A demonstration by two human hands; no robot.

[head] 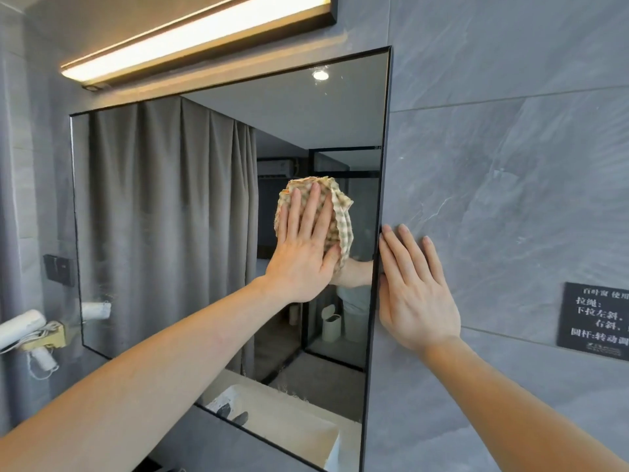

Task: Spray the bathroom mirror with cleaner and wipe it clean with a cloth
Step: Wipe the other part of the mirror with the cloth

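The mirror (163, 212) hangs on a grey tiled wall (510, 97), dark-framed, and serves as the landmark here. The left hand (303, 247) lies flat against the glass in the mirror's right half, at about mid-height, fingers straight and slightly spread, pointing upward, thumb angled out to the right. Under its palm and fingers is a checked cloth (337, 212), beige and green, bunched and pressed to the glass; the cloth pokes out above the fingertips and along the hand's right side. The left forearm rises from the lower left corner of the view, stretched nearly straight, crossing the mirror's lower part.

The right hand (413, 287) rests on the wall just beside the mirror's right edge, palm flat on the tile, fingers straight, slightly apart and leaning up and to the left. Its thumb side lies against the dark frame; the thumb itself is mostly hidden. The right forearm comes up from the lower right corner.

Above the mirror a lit strip lamp (197, 35) glows. Left of the mirror, a white hair dryer (23, 328) sits in a wall holder. Right of the mirror, well apart, a dark sign (594, 318) with white writing is fixed to the wall.
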